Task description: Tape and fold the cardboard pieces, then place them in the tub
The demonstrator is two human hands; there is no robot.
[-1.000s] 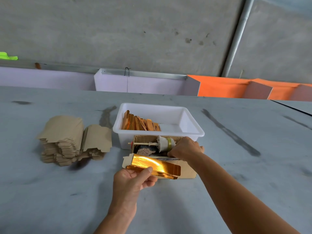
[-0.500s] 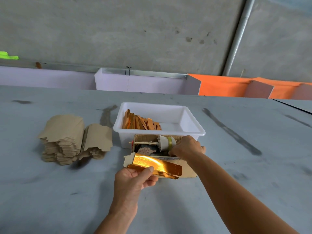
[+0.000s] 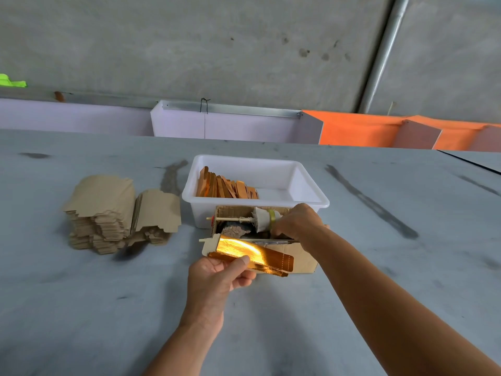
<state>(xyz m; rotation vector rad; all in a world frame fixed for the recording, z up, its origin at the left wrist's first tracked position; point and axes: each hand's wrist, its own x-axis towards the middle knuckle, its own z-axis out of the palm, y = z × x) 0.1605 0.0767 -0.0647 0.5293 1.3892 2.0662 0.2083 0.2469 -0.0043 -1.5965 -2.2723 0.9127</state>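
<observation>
Almost nothing has moved since a moment ago; the right hand (image 3: pixel 296 222) has only shifted a tiny bit over the brown box (image 3: pixel 301 257). That box sits just in front of the white tub (image 3: pixel 311 200). The right hand's fingers are curled and reach into the box beside the tape roll (image 3: pixel 264 219); I cannot tell if they pinch any tape. The left hand (image 3: pixel 217 275) holds the gold card (image 3: pixel 254 253) in front of the box, thumb on top. The card looks light, thin and shiny, so it may slip or bend. Best hold it by the edge. Folded cards (image 3: pixel 226 187) stand in the tub. A flat card pile (image 3: pixel 113 213) lies left of the tub.
</observation>
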